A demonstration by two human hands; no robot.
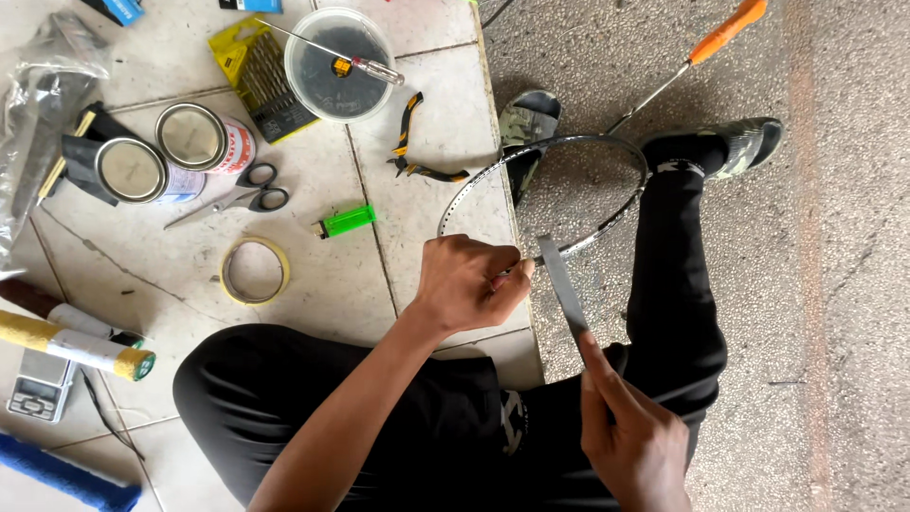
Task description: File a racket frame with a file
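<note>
Tape strip [561,284] is stuck at one end to the racket frame [569,152], unstrung; left hand [469,283] fingers pinch it there. Right hand [633,431] fingers clamp the free end taut; most of the rim looks bare.

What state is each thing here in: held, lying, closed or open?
Unstrung racket frame: gripped at the rim by the left hand.
Grey tape strip: stretched taut from the rim to the right hand.
Two metal tins: upright, lids on.
Black-handled scissors: lying, blades shut.
Green lighter: lying flat.
Yellow tape roll: lying flat.
</note>
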